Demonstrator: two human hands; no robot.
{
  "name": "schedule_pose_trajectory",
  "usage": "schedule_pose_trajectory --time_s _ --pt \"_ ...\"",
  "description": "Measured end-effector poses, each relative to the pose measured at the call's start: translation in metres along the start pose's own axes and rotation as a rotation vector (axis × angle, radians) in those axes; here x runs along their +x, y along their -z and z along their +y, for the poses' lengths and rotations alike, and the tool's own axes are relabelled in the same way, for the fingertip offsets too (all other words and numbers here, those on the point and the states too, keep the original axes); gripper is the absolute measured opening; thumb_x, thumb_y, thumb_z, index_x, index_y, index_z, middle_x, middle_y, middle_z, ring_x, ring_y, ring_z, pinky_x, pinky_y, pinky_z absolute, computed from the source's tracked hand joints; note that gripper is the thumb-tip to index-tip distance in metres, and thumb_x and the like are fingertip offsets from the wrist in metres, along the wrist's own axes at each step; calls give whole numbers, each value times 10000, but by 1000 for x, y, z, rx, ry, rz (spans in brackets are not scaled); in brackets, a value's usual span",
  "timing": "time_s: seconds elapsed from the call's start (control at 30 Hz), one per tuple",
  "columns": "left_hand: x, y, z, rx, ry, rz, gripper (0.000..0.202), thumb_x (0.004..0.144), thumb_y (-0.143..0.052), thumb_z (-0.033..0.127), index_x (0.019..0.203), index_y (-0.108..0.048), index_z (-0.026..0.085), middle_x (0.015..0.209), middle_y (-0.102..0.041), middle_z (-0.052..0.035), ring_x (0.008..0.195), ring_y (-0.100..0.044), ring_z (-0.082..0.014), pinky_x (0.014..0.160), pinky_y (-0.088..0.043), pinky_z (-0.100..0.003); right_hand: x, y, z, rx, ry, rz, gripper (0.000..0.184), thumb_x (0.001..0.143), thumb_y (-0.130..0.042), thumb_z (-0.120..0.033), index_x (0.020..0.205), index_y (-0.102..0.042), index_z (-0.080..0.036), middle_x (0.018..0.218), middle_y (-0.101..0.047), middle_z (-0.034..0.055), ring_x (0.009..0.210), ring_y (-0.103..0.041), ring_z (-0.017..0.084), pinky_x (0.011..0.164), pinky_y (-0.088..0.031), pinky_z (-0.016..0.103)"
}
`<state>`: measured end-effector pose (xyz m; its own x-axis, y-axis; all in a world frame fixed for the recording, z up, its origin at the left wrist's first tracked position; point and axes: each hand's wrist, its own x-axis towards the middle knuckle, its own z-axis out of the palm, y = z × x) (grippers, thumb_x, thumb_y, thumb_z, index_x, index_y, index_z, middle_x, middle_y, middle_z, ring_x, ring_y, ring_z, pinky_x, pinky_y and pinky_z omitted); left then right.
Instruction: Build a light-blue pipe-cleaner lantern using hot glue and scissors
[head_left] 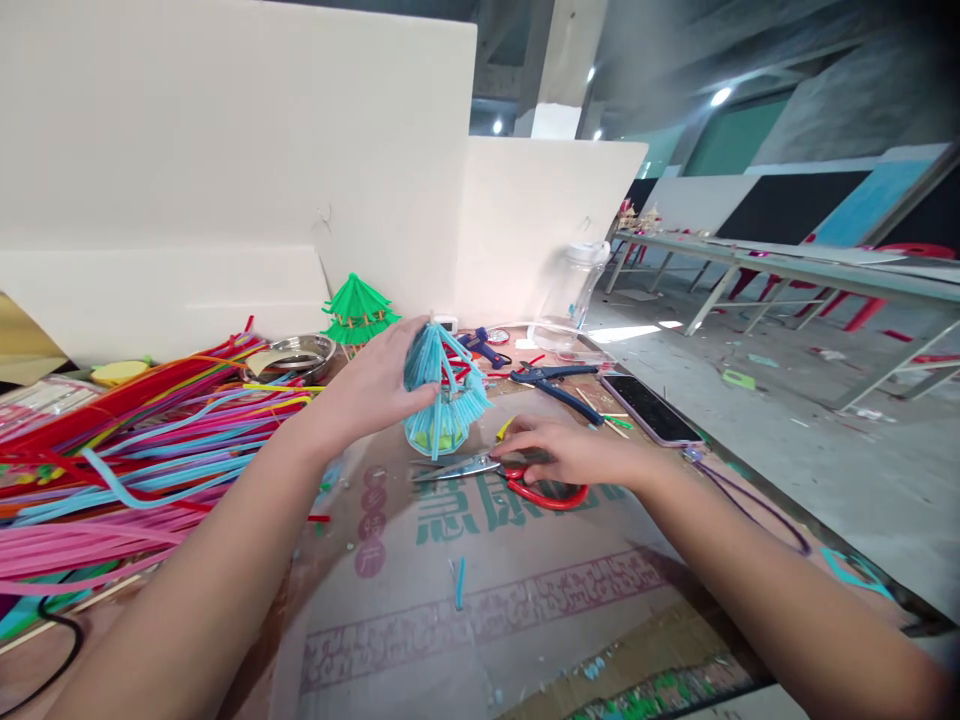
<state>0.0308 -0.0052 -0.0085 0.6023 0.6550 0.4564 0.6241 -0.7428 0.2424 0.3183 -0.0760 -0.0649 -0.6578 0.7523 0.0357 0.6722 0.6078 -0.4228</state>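
Note:
My left hand (390,385) is wrapped around the side of a light-blue cone-shaped craft (439,395) made of pipe cleaners, which stands on the work surface. Red strands show inside it, and its base is pale green. Just right of it, my right hand (551,450) lies over a pair of scissors (461,468) with red handles, its fingers curled near the pivot. The blades point left in front of the blue craft. Something yellow (503,430) peeks out behind my right fingers.
Bundles of coloured pipe cleaners (172,440) cover the left side. Behind stand a green layered craft (356,310), a metal bowl (304,350) and a clear bottle (570,295). Blue-handled pliers (562,385), a glue gun (481,350) and a phone (652,408) lie on the right.

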Motion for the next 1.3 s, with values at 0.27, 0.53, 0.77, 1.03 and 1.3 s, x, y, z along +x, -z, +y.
schedule_pose_trajectory --time_s 0.27,0.53,0.77,1.03,1.3 --pt "-3 9 4 -41 -31 -56 801 827 -572 417 1486 -256 91 1521 -366 -170 1388 -368 -306 1149 -312 -439 29 -1 -33 267 -184 582 257 911 -572 -368 1049 -687 -185 771 -595 13 677 -521 135 623 -426 266" --pt "-5 13 8 -38 -56 -80 789 818 -571 367 1493 -246 121 1533 -354 -156 1400 -353 -294 1147 -315 -436 71 22 -51 423 -167 423 236 882 -552 -263 1061 -671 -164 510 -432 -77 461 -383 83 465 -284 218" --pt "-4 11 18 -29 -65 -73 770 826 -569 375 1474 -288 67 1520 -365 -181 1404 -342 -300 1152 -311 -430 75 35 -61 410 -147 170 142 874 -548 -264 938 -630 -166 494 -513 -71 436 -486 88 455 -361 200" --pt "-3 4 21 19 -82 -49 763 825 -561 350 1481 -278 81 1504 -385 -170 1400 -347 -274 1154 -310 -410 73 25 -61 453 -187 236 48 879 -500 -210 839 -473 -206 457 -518 -85 376 -467 91 385 -354 186" --pt "-3 3 20 29 -78 -58 777 824 -561 364 1480 -273 65 1495 -389 -179 1394 -354 -270 1159 -305 -418 74 26 -64 444 -211 272 79 896 -475 -208 828 -512 -190 446 -517 -75 366 -458 84 397 -334 186"
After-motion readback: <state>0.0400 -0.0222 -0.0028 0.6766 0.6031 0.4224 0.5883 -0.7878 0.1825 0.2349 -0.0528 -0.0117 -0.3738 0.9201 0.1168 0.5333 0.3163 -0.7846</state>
